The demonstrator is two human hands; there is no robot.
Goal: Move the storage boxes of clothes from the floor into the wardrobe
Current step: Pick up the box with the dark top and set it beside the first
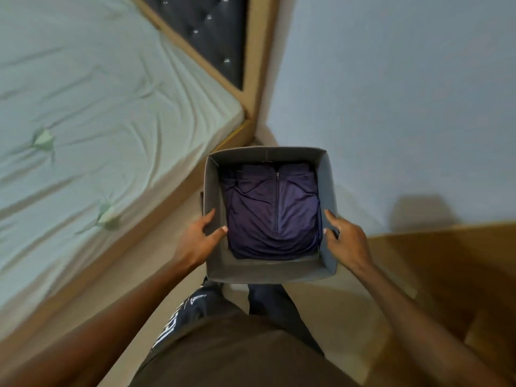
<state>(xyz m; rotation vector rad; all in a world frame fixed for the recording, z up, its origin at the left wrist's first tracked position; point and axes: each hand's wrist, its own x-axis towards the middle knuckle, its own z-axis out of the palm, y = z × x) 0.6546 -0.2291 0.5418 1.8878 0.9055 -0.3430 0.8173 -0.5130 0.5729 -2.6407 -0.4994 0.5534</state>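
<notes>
A grey fabric storage box [265,270] is held up in front of my body, above my legs and the floor. Inside it lies a folded dark purple zip garment [272,216]. My left hand [199,236] grips the box's left wall, thumb inside and fingers outside. My right hand [344,238] grips the right wall the same way. The wardrobe is not clearly in view.
A bed [92,129] with a pale wrinkled sheet and a wooden frame fills the left side, with a dark padded headboard [212,34] behind. A plain pale wall [391,93] rises ahead. A brown wooden surface [446,275] lies at the right. Beige floor runs between them.
</notes>
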